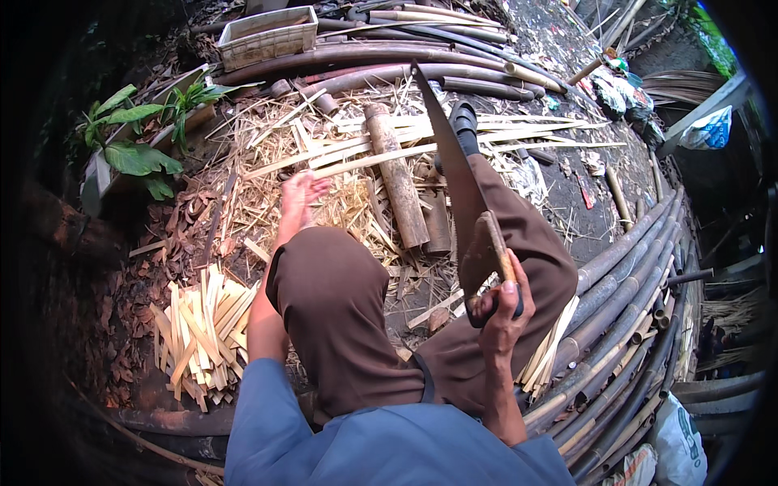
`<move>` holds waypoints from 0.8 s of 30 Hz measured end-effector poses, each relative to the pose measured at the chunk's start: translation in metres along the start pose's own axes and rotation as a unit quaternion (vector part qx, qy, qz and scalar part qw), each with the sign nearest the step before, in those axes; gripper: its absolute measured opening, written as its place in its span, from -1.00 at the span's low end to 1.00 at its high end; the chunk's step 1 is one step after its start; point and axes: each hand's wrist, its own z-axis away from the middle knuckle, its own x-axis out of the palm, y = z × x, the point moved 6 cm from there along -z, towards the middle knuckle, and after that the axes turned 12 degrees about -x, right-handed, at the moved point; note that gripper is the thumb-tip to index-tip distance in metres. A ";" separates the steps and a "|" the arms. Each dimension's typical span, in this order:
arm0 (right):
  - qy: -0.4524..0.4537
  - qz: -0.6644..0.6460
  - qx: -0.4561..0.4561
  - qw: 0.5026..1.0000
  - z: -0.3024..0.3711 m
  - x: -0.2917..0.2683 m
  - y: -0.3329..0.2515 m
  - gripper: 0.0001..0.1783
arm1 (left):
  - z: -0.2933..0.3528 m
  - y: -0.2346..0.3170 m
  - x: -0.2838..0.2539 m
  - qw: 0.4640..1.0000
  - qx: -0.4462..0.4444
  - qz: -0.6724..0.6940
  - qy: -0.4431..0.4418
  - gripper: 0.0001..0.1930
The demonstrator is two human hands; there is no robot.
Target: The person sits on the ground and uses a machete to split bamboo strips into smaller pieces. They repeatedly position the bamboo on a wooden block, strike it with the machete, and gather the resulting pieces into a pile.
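My right hand (506, 304) is closed round the handle of a handsaw (465, 190). The saw stands up in front of my right leg, its long blade pointing away and its tip near the dark bamboo poles. My left hand (301, 194) is beyond my left knee, fingers apart, close to the near end of a pale split bamboo strip (365, 162). That strip crosses over a short round bamboo log (397, 182) lying lengthwise on the ground. Whether the fingers touch the strip I cannot tell. More long pale strips (527, 127) lie beyond it, reaching toward the right.
A heap of short cut strips (203, 328) lies at left. Long bamboo poles (624, 275) are stacked at right, with others (348, 58) at the back beside a dirty plastic crate (267, 47). Shavings (340, 202) litter the ground. A leafy plant (138, 154) grows at left.
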 end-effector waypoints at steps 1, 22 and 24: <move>0.010 -0.015 0.003 1.000 -0.001 -0.004 -0.001 -0.43 | 0.010 0.027 -0.020 0.999 0.026 -0.027 -0.003 -0.73; -0.017 0.048 0.045 0.998 -0.006 0.018 0.054 -0.42 | 0.147 -0.042 -0.185 0.848 0.194 -0.403 0.285 -0.88; -0.030 0.069 0.046 0.996 -0.005 0.015 0.060 -0.37 | 0.166 -0.100 -0.172 0.798 0.158 -0.545 0.203 -0.68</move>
